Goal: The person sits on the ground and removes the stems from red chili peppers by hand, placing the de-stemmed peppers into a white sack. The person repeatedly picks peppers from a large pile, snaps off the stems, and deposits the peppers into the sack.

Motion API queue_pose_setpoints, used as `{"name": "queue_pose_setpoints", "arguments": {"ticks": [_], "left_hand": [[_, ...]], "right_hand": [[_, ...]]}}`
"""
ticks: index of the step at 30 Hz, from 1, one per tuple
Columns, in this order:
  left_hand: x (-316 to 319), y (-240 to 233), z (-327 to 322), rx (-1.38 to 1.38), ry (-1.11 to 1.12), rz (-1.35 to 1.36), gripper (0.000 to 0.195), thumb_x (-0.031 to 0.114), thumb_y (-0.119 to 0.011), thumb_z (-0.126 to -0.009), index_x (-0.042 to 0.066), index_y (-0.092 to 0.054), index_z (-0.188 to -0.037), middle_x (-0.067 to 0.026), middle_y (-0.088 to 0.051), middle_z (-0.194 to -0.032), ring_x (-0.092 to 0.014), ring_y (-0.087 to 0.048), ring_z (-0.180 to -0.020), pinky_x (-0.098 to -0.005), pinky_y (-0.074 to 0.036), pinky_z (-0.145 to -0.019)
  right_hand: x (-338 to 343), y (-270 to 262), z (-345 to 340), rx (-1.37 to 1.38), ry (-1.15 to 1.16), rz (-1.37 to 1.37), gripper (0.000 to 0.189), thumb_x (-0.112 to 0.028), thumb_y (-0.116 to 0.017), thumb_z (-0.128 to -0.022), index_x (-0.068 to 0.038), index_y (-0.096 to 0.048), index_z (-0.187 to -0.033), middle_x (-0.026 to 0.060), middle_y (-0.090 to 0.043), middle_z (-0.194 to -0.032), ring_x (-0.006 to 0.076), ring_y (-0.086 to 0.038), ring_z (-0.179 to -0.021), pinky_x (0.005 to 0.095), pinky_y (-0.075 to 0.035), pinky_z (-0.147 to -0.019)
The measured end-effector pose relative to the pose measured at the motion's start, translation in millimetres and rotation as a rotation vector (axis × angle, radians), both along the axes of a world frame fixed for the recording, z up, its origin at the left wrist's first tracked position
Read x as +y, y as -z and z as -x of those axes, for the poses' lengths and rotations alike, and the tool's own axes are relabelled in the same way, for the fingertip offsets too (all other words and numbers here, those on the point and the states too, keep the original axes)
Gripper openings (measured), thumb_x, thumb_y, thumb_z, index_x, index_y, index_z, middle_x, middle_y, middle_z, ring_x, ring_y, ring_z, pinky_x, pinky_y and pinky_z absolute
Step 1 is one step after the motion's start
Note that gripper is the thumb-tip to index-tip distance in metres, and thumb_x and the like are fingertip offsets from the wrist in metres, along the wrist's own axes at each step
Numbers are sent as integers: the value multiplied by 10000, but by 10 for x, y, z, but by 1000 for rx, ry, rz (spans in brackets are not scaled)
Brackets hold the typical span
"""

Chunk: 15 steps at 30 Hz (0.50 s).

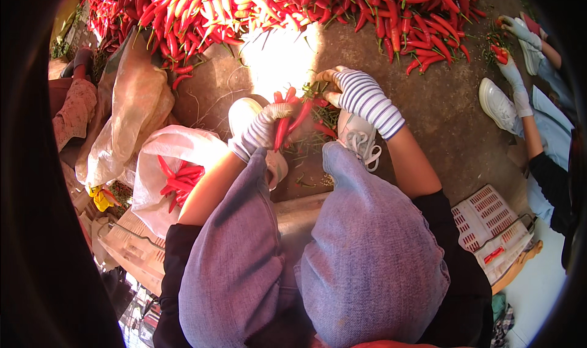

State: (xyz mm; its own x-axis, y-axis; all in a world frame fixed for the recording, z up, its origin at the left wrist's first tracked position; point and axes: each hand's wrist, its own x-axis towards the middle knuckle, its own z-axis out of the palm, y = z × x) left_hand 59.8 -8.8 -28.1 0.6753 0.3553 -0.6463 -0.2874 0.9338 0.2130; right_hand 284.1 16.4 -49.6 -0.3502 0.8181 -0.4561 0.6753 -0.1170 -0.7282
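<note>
My left hand (pixel 266 125), in a striped fingerless-looking knit glove, is closed around several red chili peppers (pixel 300 117) that point down and to the side. Close to its right, my right hand (pixel 355 91) wears a matching striped glove. Its fingers are curled at the green stems (pixel 313 90) of the peppers; whether they grip a stem cannot be told. Below both hands, green stems and a few red peppers lie on the ground between my shoes. A white woven sack (pixel 153 148) with red peppers (pixel 183 183) inside stands open beside my left arm.
A large heap of red chili peppers (pixel 412 18) spreads across the floor ahead. At the left lie a filled translucent sack (pixel 133 105) and a plastic crate (pixel 133 242). Another crate (pixel 488 215) is at the right, near a person whose gloved hand (pixel 511 68) holds red peppers.
</note>
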Motion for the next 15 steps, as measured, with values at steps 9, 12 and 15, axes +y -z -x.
{"name": "queue_pose_setpoints", "arguments": {"ticks": [9,12,15], "left_hand": [[13,2,-126,288,149,-340,361,319,-641,-821,42,-561,-1038,-44,-614,-834,-108,-568,-633,-211,-448,-546],[17,3,-124,299,198,-427,355,312,-635,-831,40,-554,-1044,-32,-606,-778,-94,-544,-588,-206,-441,-524],[7,7,-66,379,284,-302,310,284,-628,-842,49,-555,-1031,-20,-583,-752,-97,-543,-582,-209,-439,-511]], "right_hand": [[-21,-408,306,201,-52,-532,328,-270,-599,-782,-80,-596,-1049,117,-605,-983,297,-593,-905,374,-473,-808],[-17,-332,441,191,-166,-395,279,-245,-597,-771,-70,-606,-988,108,-614,-960,288,-600,-883,367,-465,-809],[55,-124,294,65,108,-323,197,-177,-545,-788,-83,-618,-946,126,-628,-918,292,-609,-850,379,-480,-774]]}}
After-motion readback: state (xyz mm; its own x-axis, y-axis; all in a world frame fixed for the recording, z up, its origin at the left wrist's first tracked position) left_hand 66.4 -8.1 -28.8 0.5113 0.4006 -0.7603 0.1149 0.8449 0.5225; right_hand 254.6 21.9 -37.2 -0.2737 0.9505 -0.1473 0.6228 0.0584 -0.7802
